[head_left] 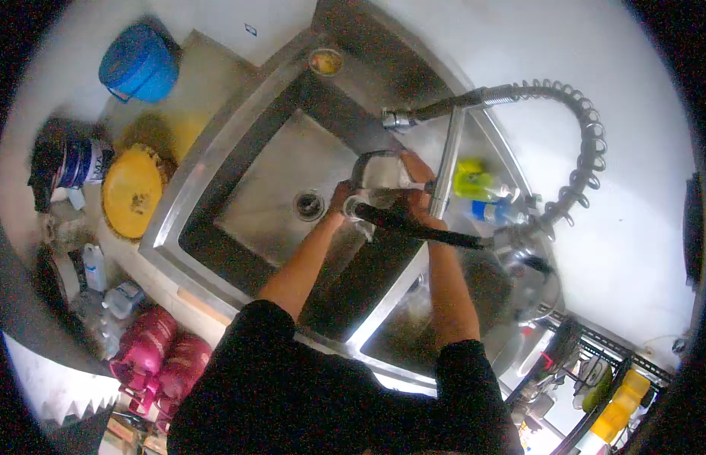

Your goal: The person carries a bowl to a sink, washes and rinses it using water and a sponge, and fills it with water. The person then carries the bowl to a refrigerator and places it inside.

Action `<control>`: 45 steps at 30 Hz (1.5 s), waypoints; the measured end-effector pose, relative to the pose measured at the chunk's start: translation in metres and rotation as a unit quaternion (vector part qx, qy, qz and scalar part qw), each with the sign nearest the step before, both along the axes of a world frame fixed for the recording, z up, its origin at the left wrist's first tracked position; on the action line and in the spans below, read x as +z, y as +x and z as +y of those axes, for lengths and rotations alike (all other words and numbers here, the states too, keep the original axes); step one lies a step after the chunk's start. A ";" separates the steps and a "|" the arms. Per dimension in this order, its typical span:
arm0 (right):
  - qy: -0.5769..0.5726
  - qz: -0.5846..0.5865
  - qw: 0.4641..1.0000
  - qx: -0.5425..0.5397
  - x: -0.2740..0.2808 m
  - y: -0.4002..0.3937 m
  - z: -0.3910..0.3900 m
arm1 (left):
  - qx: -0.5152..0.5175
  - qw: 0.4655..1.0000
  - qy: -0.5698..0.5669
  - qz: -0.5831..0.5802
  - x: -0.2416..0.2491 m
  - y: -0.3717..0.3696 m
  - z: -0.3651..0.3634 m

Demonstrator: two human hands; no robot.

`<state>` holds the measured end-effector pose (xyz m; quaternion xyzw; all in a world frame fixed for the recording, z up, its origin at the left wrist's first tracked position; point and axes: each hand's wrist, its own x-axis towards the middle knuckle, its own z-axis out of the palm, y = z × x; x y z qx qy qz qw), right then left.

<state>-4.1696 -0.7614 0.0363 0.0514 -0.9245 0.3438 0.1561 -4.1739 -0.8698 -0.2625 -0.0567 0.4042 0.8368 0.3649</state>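
Both my hands hold a rounded, dark-rimmed container with a pale inside, over the right side of the large steel sink basin. My left hand is closed at its left edge. On the right side, my right hand grips it, with fingers along the far edge. A black faucet spout crosses in front of my hands and hides part of the right one. Its metal tip is close to the container. Whether water is running, I cannot make out.
A coiled spray hose arches over the right side. A yellow-green bottle and a blue-labelled bottle stand behind the faucet. Left of the sink are a blue bucket, a round yellow lid and pink gas cylinders.
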 end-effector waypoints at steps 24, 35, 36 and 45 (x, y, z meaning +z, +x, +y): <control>-0.093 -0.203 0.960 -0.172 -0.143 0.032 0.093 | 0.073 0.987 -0.061 -0.131 0.170 0.014 -0.055; -0.114 -0.320 0.923 -0.182 -0.105 0.003 0.030 | -0.041 0.766 -0.532 0.359 0.156 -0.036 -0.092; -0.126 -0.292 0.941 -0.113 -0.079 -0.005 0.020 | -0.077 0.741 -0.552 0.376 0.168 -0.039 -0.097; 0.005 -0.111 0.993 -0.027 -0.031 0.016 0.018 | -0.023 0.775 -0.511 0.372 0.168 -0.041 -0.072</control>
